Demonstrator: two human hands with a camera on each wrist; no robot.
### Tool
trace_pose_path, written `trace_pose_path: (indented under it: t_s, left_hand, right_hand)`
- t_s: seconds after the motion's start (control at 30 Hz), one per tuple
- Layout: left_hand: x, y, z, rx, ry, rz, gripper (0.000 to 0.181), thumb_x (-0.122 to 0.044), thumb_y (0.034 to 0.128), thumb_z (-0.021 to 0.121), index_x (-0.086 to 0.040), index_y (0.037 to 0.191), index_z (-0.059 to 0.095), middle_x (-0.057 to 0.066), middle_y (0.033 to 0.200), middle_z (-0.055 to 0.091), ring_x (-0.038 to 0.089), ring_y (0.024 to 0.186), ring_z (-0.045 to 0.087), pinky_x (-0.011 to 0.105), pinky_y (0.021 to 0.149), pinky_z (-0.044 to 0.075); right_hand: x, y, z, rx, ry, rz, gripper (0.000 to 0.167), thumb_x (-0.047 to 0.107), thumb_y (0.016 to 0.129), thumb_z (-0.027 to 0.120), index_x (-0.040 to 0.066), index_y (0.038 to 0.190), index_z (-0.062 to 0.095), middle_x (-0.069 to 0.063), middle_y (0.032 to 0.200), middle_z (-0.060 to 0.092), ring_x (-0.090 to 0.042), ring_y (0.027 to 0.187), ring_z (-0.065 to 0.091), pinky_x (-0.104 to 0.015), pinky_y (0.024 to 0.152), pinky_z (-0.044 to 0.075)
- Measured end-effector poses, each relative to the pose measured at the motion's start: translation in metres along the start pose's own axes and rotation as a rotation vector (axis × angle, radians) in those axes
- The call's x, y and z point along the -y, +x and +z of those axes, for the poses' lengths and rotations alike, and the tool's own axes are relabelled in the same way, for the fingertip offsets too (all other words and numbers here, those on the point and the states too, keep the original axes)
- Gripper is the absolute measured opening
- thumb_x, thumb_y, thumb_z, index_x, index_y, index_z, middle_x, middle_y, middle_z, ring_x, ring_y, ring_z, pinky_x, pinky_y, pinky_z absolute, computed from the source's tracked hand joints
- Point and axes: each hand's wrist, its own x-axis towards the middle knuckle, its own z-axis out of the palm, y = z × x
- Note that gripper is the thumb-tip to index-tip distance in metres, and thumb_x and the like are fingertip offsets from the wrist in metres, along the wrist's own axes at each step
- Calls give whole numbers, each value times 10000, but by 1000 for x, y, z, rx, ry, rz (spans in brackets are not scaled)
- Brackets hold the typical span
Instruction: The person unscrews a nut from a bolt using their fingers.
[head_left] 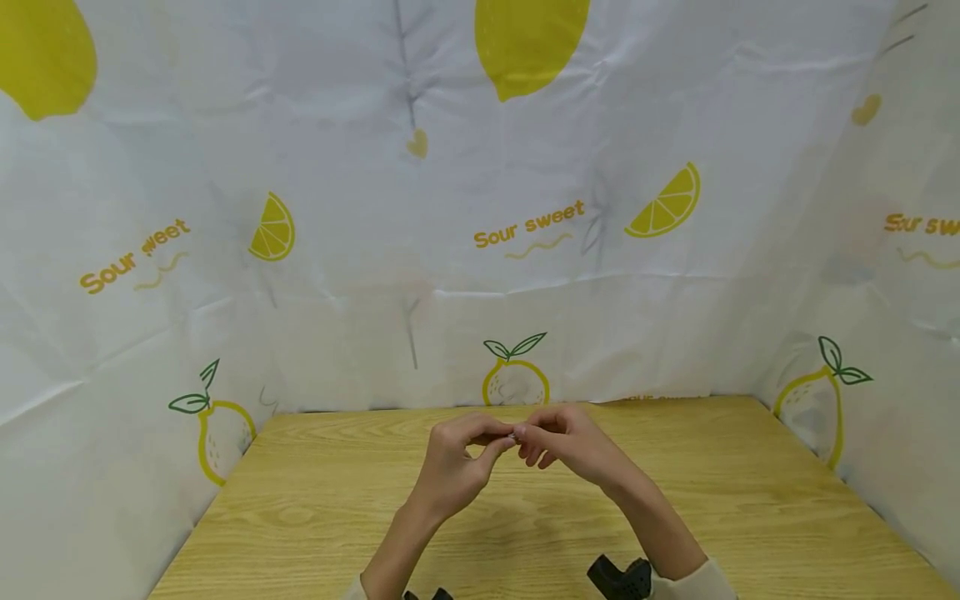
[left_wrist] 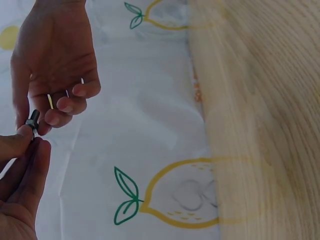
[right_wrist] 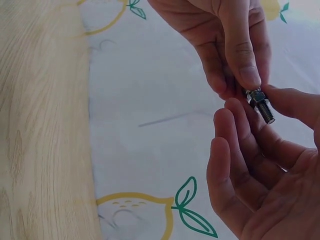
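Fingers of the left hand (head_left: 453,471) and right hand (head_left: 572,442) meet above the table (head_left: 300,517) in the head view. Left wrist view: left thumb and forefinger pinch a small metal bolt (left_wrist: 35,115). Right wrist view: right thumb and forefinger pinch its nut (right_wrist: 257,97).

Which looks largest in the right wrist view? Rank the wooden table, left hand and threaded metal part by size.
1. Wooden table
2. Left hand
3. Threaded metal part, by far the smallest, its end partly covered by fingers
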Motion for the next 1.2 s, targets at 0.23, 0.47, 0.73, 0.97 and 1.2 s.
trace_pose_path:
  t_s: [0.23, 0.47, 0.73, 0.97, 1.2]
  left_hand:
    - [0, 0, 0, -3, -1, -12, 66, -80, 938, 755, -99, 986, 796, 44, 937, 797, 134, 819, 769, 207, 746, 633]
    - [-2, 0, 0, -16, -1, -15, 66, -54, 918, 771, -85, 972, 794, 47, 928, 796, 132, 806, 768, 205, 736, 632]
    - [-2, 2, -1, -17, -7, -4, 74, -64, 930, 760, -101, 983, 796, 34, 942, 796, 134, 815, 766, 212, 743, 634]
    - [-2, 2, -1, -19, -1, -1, 67, -70, 943, 747, -94, 987, 792, 48, 940, 793, 133, 807, 763, 207, 742, 633]
    - [-3, 2, -1, -32, -8, -3, 73, -54, 919, 770, -104, 968, 789, 44, 922, 795, 131, 807, 765, 209, 730, 633]
  right_hand:
    - [3, -2, 0, -43, 38, 12, 271, 215, 998, 698, -33, 1106, 703, -117, 940, 735, -169, 806, 717, -344, 731, 632]
    - [2, -2, 0, -38, 20, 34, 316, 287, 1047, 622, -14, 1053, 720, -142, 913, 726, -192, 776, 711, -353, 705, 637]
    - [3, -1, -1, 1, 22, 15, 307, 263, 1046, 624, -23, 1037, 733, -108, 876, 724, -182, 771, 712, -393, 716, 643]
    - [3, -2, -2, -18, 54, -21, 272, 193, 1000, 688, -49, 1122, 693, -64, 896, 728, -170, 769, 711, -336, 702, 630]
    - [4, -2, -2, -23, 12, 22, 304, 287, 1047, 625, 0, 1052, 726, -107, 898, 726, -200, 775, 713, -369, 707, 640]
